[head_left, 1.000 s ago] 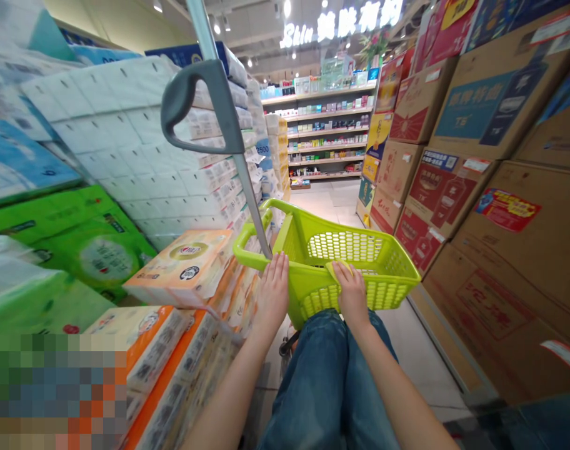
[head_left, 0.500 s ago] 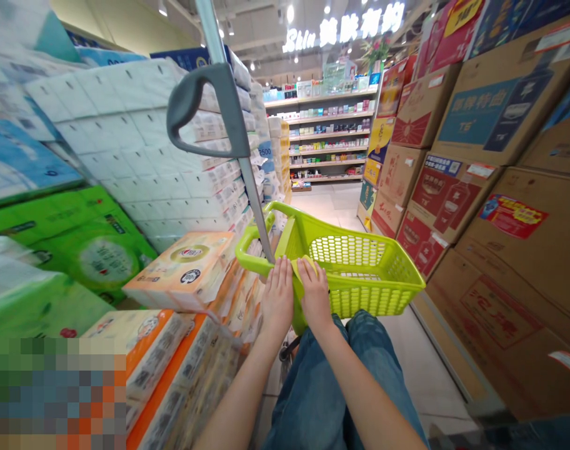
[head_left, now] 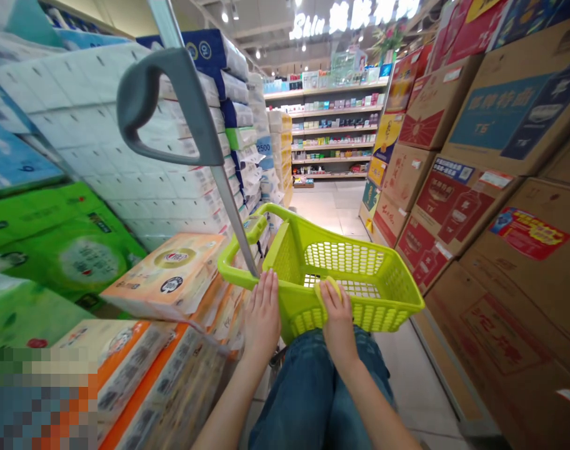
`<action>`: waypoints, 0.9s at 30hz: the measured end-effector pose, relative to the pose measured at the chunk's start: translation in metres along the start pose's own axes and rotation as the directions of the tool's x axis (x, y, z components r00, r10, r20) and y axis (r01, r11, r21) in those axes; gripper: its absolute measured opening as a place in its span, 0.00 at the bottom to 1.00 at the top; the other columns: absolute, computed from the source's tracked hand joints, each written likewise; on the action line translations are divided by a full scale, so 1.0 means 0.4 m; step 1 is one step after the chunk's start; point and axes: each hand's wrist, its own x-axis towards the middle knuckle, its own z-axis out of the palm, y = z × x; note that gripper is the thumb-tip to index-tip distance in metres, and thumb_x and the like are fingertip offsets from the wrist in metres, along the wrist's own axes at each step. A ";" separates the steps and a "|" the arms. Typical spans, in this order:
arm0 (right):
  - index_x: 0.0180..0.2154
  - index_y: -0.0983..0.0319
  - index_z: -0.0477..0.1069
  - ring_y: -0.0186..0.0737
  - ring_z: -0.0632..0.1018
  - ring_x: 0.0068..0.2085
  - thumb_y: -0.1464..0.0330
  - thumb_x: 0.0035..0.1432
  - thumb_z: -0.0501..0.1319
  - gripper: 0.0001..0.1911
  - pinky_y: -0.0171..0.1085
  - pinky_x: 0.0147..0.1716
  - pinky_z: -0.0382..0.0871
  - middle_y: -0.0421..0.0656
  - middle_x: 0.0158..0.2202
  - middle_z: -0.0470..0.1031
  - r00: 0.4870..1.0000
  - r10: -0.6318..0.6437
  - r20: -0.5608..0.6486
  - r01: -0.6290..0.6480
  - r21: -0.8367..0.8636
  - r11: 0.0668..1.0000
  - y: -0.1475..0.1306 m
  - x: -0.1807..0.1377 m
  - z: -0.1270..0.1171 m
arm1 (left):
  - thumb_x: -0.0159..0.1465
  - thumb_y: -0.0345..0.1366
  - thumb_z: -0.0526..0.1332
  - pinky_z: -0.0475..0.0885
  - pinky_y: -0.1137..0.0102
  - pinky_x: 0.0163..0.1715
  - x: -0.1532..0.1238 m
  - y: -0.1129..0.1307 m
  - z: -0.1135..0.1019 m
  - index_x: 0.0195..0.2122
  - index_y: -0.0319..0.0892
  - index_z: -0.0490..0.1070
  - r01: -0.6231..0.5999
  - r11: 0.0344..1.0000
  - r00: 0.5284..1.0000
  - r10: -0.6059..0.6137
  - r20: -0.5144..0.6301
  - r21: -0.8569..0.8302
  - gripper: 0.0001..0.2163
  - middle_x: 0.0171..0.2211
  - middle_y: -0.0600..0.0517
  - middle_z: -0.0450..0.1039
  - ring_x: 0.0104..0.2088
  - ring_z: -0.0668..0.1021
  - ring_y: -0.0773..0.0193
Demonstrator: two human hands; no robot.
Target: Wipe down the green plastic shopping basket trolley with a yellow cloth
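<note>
A lime-green shopping basket point(head_left: 297, 303) with a long grey pull handle point(head_left: 205, 134) stands before my knees, its handle leaning up to the left. My left hand point(head_left: 264, 312) lies against the basket's near side by the foot of the handle, fingers stretched out and flat. In my right hand point(head_left: 337, 319) is a yellow cloth point(head_left: 319, 292), folded over the near rim under my fingers; much of it is hidden. Through the basket's slotted floor point(head_left: 360, 289) light shows, and a divider panel point(head_left: 278, 250) crosses its left end.
Tissue packs point(head_left: 167, 262) are stacked along the left, close to the handle. Cardboard cartons point(head_left: 491, 112) rise on the right. Between them a tiled aisle point(head_left: 329, 206) leads to shelves point(head_left: 334, 128) of small goods. My jeans-clad legs point(head_left: 308, 394) are below the basket.
My right hand has slid right along the near rim with the yellow cloth, away from my left hand. The left hand stays on the basket's side. The view has shifted slightly.
</note>
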 end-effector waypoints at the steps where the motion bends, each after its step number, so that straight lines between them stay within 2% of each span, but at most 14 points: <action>1: 0.68 0.55 0.55 0.50 0.60 0.68 0.87 0.48 0.46 0.47 0.58 0.65 0.56 0.45 0.65 0.65 0.999 -0.017 0.031 0.017 0.017 1.000 -0.029 0.017 0.010 | 0.62 0.21 0.49 0.59 0.55 0.67 0.002 0.000 0.002 0.72 0.36 0.40 0.008 1.000 1.000 -0.008 0.000 0.001 0.36 0.70 0.40 0.55 0.70 0.57 0.53; 5: 0.67 0.59 0.58 0.53 0.63 0.65 0.86 0.49 0.47 0.44 0.59 0.64 0.58 0.49 0.64 0.66 0.991 -0.063 0.120 0.055 0.065 0.996 -0.142 0.082 0.048 | 0.64 0.21 0.48 0.60 0.55 0.66 0.009 0.004 0.015 0.72 0.36 0.42 0.040 0.999 0.999 -0.040 -0.001 0.022 0.34 0.69 0.40 0.55 0.70 0.57 0.54; 8: 0.66 0.59 0.60 0.52 0.64 0.64 0.85 0.50 0.47 0.42 0.58 0.63 0.59 0.50 0.63 0.67 0.987 -0.093 0.135 0.081 0.089 0.993 -0.169 0.104 0.056 | 0.65 0.22 0.47 0.60 0.56 0.66 0.014 0.009 0.022 0.72 0.35 0.43 0.059 0.998 0.998 -0.058 -0.015 0.034 0.32 0.69 0.40 0.56 0.70 0.56 0.55; 13: 0.68 0.57 0.56 0.50 0.64 0.64 0.85 0.52 0.47 0.43 0.56 0.64 0.60 0.47 0.65 0.65 0.976 -0.183 0.115 0.173 0.098 0.980 -0.097 0.085 0.041 | 0.63 0.21 0.48 0.59 0.56 0.67 0.017 0.007 0.024 0.72 0.34 0.41 0.049 0.999 0.999 -0.049 0.003 0.018 0.35 0.70 0.40 0.54 0.71 0.54 0.55; 17: 0.69 0.56 0.53 0.50 0.63 0.65 0.85 0.53 0.47 0.43 0.56 0.64 0.59 0.46 0.66 0.64 0.983 -0.144 0.114 0.142 0.026 0.990 0.001 0.047 0.017 | 0.62 0.22 0.50 0.56 0.57 0.68 0.020 -0.013 0.035 0.72 0.35 0.40 0.035 0.999 0.999 -0.035 0.004 -0.015 0.37 0.71 0.42 0.52 0.71 0.55 0.54; 21: 0.70 0.54 0.50 0.50 0.62 0.64 0.85 0.54 0.46 0.44 0.57 0.64 0.58 0.46 0.65 0.64 0.998 -0.055 0.034 0.057 -0.048 0.997 0.079 0.007 -0.001 | 0.61 0.23 0.52 0.54 0.58 0.69 0.021 -0.037 0.050 0.72 0.35 0.40 -0.011 0.998 1.000 0.011 -0.006 -0.059 0.38 0.70 0.43 0.54 0.71 0.56 0.54; 27: 0.69 0.55 0.53 0.49 0.61 0.64 0.85 0.53 0.45 0.44 0.58 0.65 0.56 0.45 0.63 0.66 0.997 0.022 -0.080 -0.026 -0.048 0.999 0.087 -0.004 0.022 | 0.60 0.24 0.53 0.54 0.56 0.68 0.025 -0.058 0.033 0.72 0.35 0.41 -0.049 0.988 0.997 0.057 0.048 -0.150 0.38 0.70 0.43 0.54 0.71 0.56 0.53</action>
